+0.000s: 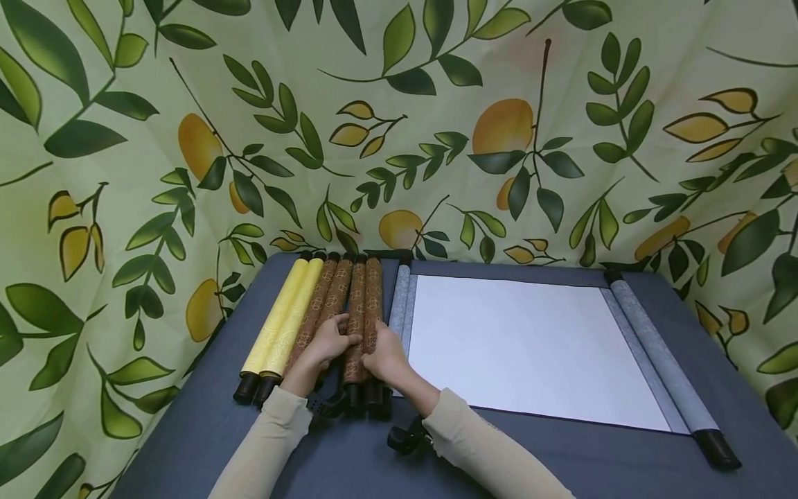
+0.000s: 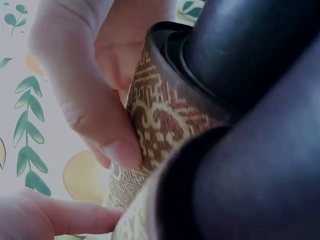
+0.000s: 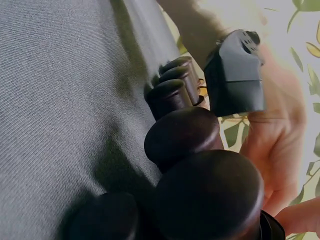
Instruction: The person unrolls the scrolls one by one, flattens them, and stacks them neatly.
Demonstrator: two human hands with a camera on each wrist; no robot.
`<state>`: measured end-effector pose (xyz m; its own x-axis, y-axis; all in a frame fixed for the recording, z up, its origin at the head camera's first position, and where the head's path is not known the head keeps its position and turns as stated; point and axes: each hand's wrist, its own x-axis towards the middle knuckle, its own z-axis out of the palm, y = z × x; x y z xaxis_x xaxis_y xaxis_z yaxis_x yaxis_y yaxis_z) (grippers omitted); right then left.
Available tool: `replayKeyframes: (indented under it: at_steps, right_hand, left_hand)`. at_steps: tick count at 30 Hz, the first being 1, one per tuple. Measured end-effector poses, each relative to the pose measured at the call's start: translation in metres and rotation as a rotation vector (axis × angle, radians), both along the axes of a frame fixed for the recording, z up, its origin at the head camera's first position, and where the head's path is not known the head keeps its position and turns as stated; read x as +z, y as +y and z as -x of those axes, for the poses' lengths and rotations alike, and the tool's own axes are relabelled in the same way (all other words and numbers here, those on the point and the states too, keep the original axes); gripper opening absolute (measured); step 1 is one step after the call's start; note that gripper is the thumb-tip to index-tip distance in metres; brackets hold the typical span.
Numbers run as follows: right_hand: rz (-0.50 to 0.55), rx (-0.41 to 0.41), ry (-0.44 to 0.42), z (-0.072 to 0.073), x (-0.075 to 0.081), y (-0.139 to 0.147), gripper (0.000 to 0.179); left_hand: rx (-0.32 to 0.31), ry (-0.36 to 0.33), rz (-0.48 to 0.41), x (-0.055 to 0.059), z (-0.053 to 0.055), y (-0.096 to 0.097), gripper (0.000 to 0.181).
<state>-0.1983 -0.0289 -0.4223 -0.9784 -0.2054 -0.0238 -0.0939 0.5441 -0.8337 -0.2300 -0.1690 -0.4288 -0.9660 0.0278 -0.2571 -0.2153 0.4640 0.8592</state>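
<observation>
My right hand [image 1: 388, 355] grips the rightmost brown patterned scroll [image 1: 373, 294], thumb on its left side and fingers over the top. Beside it, my left hand [image 1: 329, 341] reaches across the brown scrolls, fingertips touching the neighbouring brown scroll [image 1: 356, 305]. The left wrist view has a thumb pressing the brown scroll [image 2: 160, 112], whose dark edge curls loosely around a black knob [image 2: 240, 45]. A second fingertip in that view touches a nearer scroll. Black end knobs [image 3: 210, 192] line up close to the right wrist camera.
Two yellow scrolls [image 1: 288, 312] lie left of the brown ones. To the right, a blue-grey scroll [image 1: 663, 353] is unrolled, showing a white sheet [image 1: 530, 346]. A dark blue-grey cloth covers the table [image 1: 206, 430]. Behind it hangs a leaf-patterned curtain [image 1: 349, 55].
</observation>
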Motion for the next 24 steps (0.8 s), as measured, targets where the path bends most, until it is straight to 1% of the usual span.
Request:
replayKeyframes:
  at_steps: [2, 5, 10, 13, 15, 17, 20, 22, 24]
  right_hand:
    - [-0.005, 0.013, 0.024, -0.001, 0.002, 0.005, 0.071]
    - [-0.003, 0.02, 0.082, -0.002, 0.005, 0.013, 0.07]
    - [0.04, 0.055, 0.175, -0.003, 0.009, 0.026, 0.069]
    - [0.065, 0.049, 0.2, -0.003, 0.01, 0.033, 0.069]
    - [0.104, 0.027, 0.172, -0.004, 0.01, 0.038, 0.07]
    - [0.16, 0.002, 0.12, -0.005, 0.01, 0.044, 0.072]
    - [0.243, -0.014, 0.033, -0.005, 0.011, 0.053, 0.075]
    - [0.286, -0.025, -0.005, -0.004, 0.011, 0.06, 0.076]
    - [0.322, -0.043, -0.023, -0.004, 0.013, 0.066, 0.076]
  left_hand:
    - [0.021, 0.023, -0.02, 0.0, -0.001, 0.001, 0.066]
    - [0.052, 0.05, -0.084, 0.0, -0.002, 0.005, 0.067]
    - [0.089, 0.084, -0.168, 0.005, -0.005, 0.01, 0.07]
    - [0.106, 0.109, -0.207, 0.008, -0.007, 0.013, 0.071]
    - [0.115, 0.12, -0.238, 0.01, -0.008, 0.016, 0.071]
    - [0.116, 0.13, -0.26, 0.012, -0.009, 0.02, 0.072]
    - [0.104, 0.165, -0.269, 0.016, -0.01, 0.028, 0.072]
    - [0.095, 0.203, -0.259, 0.019, -0.011, 0.034, 0.072]
    - [0.085, 0.249, -0.261, 0.022, -0.012, 0.041, 0.072]
